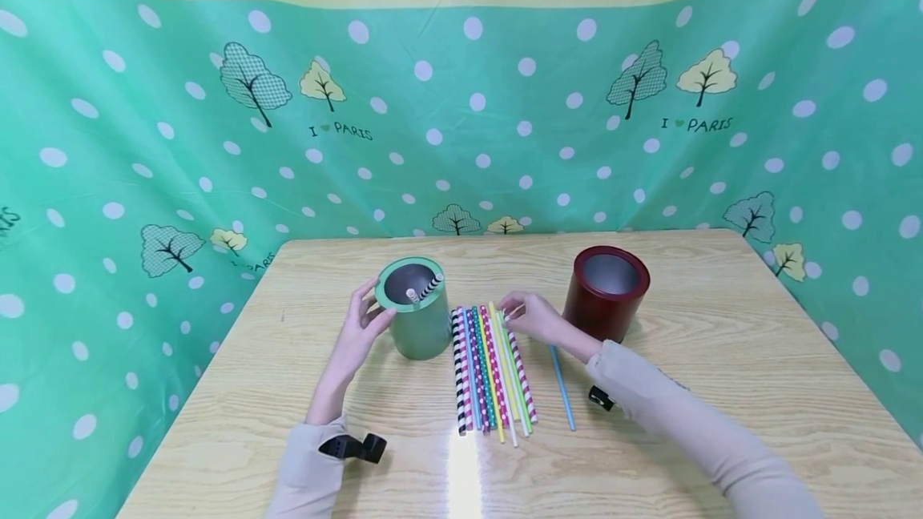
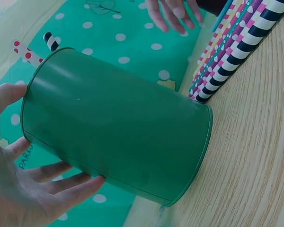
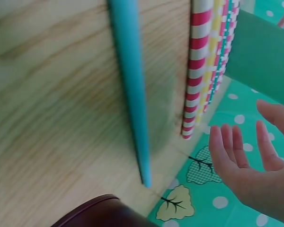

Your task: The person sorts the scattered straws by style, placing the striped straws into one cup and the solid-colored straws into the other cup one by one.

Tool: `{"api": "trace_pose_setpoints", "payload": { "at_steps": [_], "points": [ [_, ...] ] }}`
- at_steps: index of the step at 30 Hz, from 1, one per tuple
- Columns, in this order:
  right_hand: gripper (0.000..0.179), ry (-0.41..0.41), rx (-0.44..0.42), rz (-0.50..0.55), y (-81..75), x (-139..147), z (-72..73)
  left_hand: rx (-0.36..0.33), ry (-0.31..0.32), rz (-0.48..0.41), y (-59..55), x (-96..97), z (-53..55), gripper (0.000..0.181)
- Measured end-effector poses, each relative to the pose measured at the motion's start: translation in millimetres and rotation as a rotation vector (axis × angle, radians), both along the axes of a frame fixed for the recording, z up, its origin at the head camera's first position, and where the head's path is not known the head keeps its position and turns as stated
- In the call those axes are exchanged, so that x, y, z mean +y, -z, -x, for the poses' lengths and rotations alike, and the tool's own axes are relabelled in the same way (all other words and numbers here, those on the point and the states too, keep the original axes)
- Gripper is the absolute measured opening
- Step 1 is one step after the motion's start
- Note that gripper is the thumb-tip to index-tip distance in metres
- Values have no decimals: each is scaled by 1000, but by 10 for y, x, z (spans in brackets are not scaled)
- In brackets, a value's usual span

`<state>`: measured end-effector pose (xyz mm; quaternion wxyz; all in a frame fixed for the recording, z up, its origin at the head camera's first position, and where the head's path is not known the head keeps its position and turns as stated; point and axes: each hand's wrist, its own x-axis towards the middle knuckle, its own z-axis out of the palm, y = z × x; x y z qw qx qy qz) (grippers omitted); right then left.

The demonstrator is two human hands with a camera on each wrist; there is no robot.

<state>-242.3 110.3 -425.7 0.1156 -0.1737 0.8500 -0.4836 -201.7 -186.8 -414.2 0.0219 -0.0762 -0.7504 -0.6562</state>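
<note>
My left hand [image 1: 358, 331] grips a green can [image 1: 421, 331] near its top, thumb at the rim and fingers along its side. Out of the can poke a black-and-white striped straw [image 2: 51, 41] and a white one with red dots [image 2: 26, 53]. Beside it, several paper straws [image 1: 496, 375] lie side by side in a row, striped, dotted and plain. Over their far ends is my right hand [image 1: 532, 317], its fingers loosely bent and nothing held in the right wrist view. A single blue straw [image 1: 562, 387] lies apart, right of the row.
A dark red can [image 1: 602, 315] stands open-topped at the right, close behind my right forearm. The wooden table [image 1: 721, 423] ends at a green dotted cloth [image 1: 505, 126] with printed trees. Black wrist cameras [image 1: 353, 447] sit on both sleeves.
</note>
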Motion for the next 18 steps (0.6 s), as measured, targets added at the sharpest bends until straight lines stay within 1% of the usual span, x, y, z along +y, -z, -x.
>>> {"api": "trace_pose_setpoints", "payload": {
  "at_steps": [5, 10, 18],
  "points": [
    [30, -11, 9, -47, 53, 37, -5, 11, -5, -15, 1, 23, -6, 58],
    [30, -9, 5, -72, 106, 79, 4, 18, -20, -9, 5, 39, -9, 58],
    [32, -33, -44, -110, 141, 104, -2, 7, -28, -1, 2, 40, -13, 58]
  ]
}}
